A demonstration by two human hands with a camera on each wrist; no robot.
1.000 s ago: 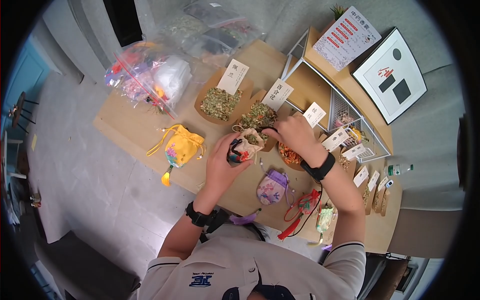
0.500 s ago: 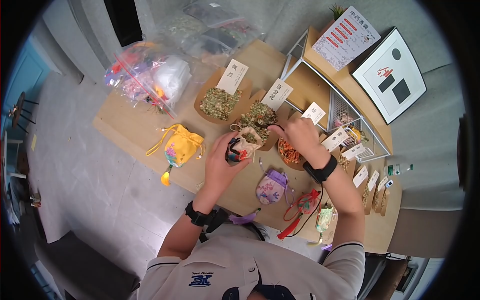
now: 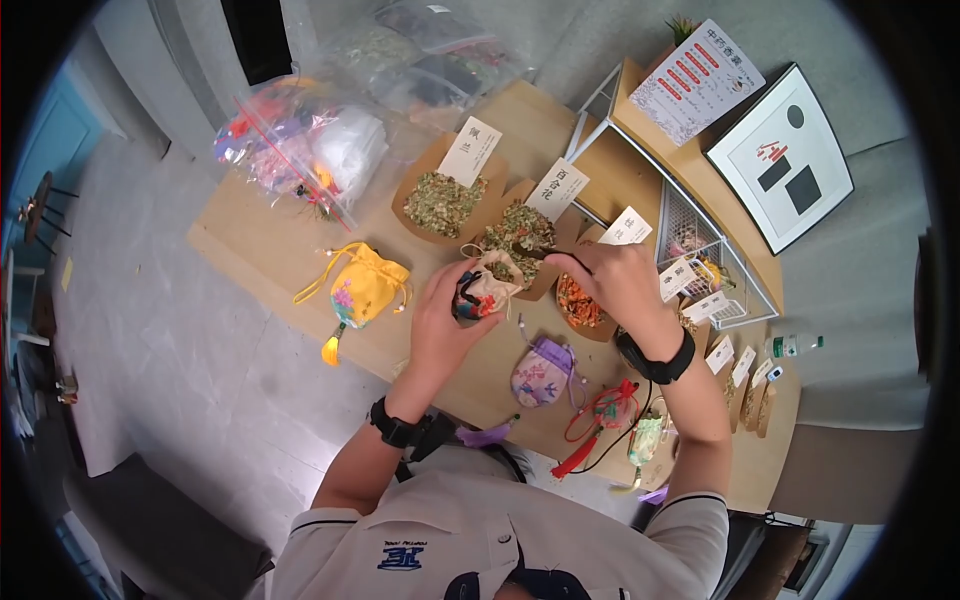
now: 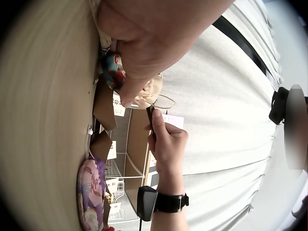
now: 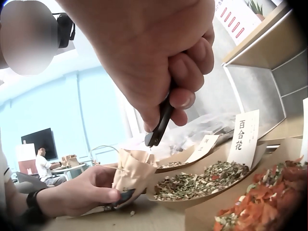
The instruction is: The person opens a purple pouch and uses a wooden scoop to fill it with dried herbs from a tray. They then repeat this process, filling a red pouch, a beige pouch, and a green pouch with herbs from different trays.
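My left hand (image 3: 440, 325) holds a cream drawstring pouch (image 3: 497, 283) with a dark, red and blue pattern, its mouth gathered but spread at the top. In the right wrist view, the pouch (image 5: 134, 168) leans beside a cardboard tray of dried green herbs (image 5: 207, 183). My right hand (image 3: 625, 285) grips a slim black-handled tool (image 5: 164, 118) between thumb and curled fingers, its end pointing down close over the pouch mouth in that view. From the head, the tool overlaps the herbs; the shape of its working end is hidden.
A yellow pouch (image 3: 368, 282) lies left, a purple pouch (image 3: 541, 375) and a red pouch (image 3: 612, 405) in front. Orange dried petals (image 3: 580, 302) fill another tray. Plastic bags (image 3: 340, 150) stand behind on the left, a shelf with a wire basket (image 3: 690, 235) on the right.
My right hand has shifted to the right and slightly toward my body, with the black-handled tool still in it. My left hand and the cream pouch stay nearly in place.
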